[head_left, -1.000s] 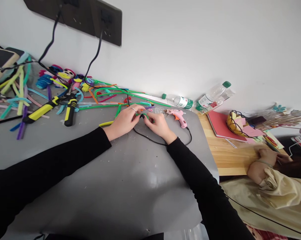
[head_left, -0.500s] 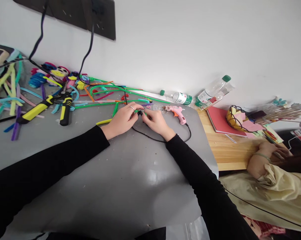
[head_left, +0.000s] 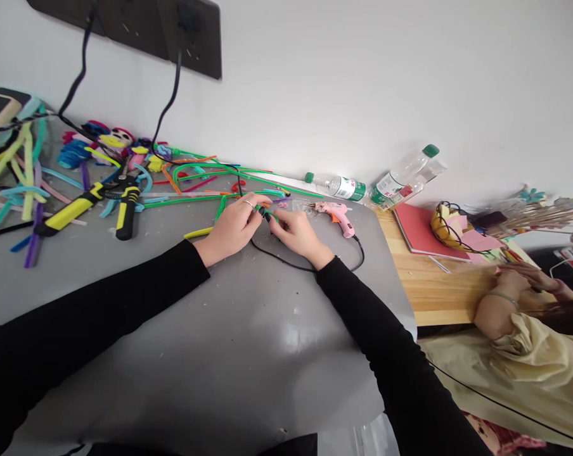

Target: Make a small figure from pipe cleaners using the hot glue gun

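Note:
My left hand (head_left: 233, 229), with a ring on one finger, and my right hand (head_left: 298, 234) meet fingertip to fingertip above the grey table (head_left: 229, 354). Pinched between them is a small green pipe cleaner (head_left: 273, 216) with a dark bit at its middle; the fingers cover most of it. A yellow pipe cleaner (head_left: 198, 233) lies beside my left wrist, and a short bent green one is just behind that hand. To the right of my right hand rests a pink glue gun (head_left: 336, 215); its black cable (head_left: 286, 261) loops under my hands.
Yellow-black pliers (head_left: 127, 209) lie at left among scattered pipe cleaners (head_left: 30, 183) and small fuzzy figures (head_left: 118, 139). Plastic bottles (head_left: 346, 187) lean or lie along the wall. At right, a co-worker's arm (head_left: 498, 310) rests on a wooden table (head_left: 424, 294) near a red folder (head_left: 412, 228).
My fingers have shifted slightly around the green pipe cleaner, and both hands stay in nearly the same place. The co-worker's hands at right have moved a little.

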A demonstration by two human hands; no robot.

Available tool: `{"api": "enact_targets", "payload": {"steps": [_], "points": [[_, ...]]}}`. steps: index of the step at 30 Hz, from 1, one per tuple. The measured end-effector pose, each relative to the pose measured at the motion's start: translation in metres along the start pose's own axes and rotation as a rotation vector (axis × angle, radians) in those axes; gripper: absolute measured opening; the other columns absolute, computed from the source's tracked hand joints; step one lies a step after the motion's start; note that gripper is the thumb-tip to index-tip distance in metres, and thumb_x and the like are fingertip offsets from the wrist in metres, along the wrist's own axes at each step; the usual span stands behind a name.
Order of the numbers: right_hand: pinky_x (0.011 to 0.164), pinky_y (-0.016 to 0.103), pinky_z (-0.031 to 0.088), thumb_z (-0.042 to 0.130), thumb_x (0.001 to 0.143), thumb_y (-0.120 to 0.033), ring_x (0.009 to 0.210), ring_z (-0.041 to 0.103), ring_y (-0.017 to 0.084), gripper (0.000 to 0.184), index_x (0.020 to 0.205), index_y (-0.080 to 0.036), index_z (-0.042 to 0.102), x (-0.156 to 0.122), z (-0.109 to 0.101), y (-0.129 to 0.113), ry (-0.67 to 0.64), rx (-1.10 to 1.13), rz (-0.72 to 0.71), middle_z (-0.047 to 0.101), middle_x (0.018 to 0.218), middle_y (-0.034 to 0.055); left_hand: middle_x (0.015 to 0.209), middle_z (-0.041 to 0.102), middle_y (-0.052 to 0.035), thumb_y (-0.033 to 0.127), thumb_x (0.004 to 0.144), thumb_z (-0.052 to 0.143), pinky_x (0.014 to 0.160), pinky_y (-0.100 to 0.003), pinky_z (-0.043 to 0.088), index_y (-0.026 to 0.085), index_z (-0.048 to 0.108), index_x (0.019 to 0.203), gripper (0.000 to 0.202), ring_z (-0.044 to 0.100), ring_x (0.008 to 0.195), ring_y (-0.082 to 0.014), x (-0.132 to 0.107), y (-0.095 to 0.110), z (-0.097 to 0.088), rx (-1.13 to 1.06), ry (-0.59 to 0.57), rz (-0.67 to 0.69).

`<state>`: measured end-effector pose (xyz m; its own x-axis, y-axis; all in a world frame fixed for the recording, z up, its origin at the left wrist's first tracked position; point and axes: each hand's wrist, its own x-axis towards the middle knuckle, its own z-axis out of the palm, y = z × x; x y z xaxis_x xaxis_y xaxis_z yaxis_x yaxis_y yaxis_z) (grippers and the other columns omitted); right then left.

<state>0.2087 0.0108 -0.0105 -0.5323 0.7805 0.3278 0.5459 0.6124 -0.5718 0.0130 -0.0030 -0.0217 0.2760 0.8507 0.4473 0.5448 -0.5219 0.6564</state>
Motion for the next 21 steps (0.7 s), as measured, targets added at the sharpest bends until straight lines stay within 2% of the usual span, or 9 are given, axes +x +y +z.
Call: {"api": "enact_targets", "payload": {"steps": [7, 14, 21], "points": [[0.06, 0.027, 0.027, 0.049, 0.095, -0.027, 0.057, 0.027, 0.011, 0.033, 0.068, -0.023, 0.031, 0.0004, -0.0011, -0.0006, -0.007, -0.016, 0.03, 0.032, 0.056, -0.0062, 0.123, 0.072, -0.0102, 0.012, 0.094, 0.039, 0.1, -0.039, 0.054, 0.018, 0.061, 0.126, 0.04, 0.069, 0.112, -0.0244, -0.0004, -0.0027, 0.0027, -0.031, -0.003, 0.028], [0.059, 0.027, 0.027, 0.05, 0.094, -0.027, 0.056, 0.026, 0.011, 0.033, 0.068, -0.023, 0.031, 0.0002, -0.001, 0.0007, -0.004, -0.02, 0.04, 0.032, 0.055, -0.0064, 0.127, 0.071, -0.0114, 0.013, 0.094, 0.039, 0.104, -0.04, 0.054, 0.017, 0.061, 0.126, 0.039, 0.068, 0.117, -0.0244, -0.0007, -0.0043, 0.003, -0.04, -0.028, 0.038], [0.059, 0.027, 0.026, 0.051, 0.093, -0.027, 0.056, 0.027, 0.011, 0.032, 0.068, -0.023, 0.031, 0.0004, -0.0005, 0.0028, -0.002, -0.027, 0.049, 0.033, 0.056, -0.0065, 0.125, 0.071, -0.0116, 0.014, 0.095, 0.039, 0.102, -0.039, 0.054, 0.016, 0.063, 0.123, 0.037, 0.067, 0.116, -0.0241, -0.0009, -0.0041, 0.002, -0.036, -0.04, 0.073]]}}
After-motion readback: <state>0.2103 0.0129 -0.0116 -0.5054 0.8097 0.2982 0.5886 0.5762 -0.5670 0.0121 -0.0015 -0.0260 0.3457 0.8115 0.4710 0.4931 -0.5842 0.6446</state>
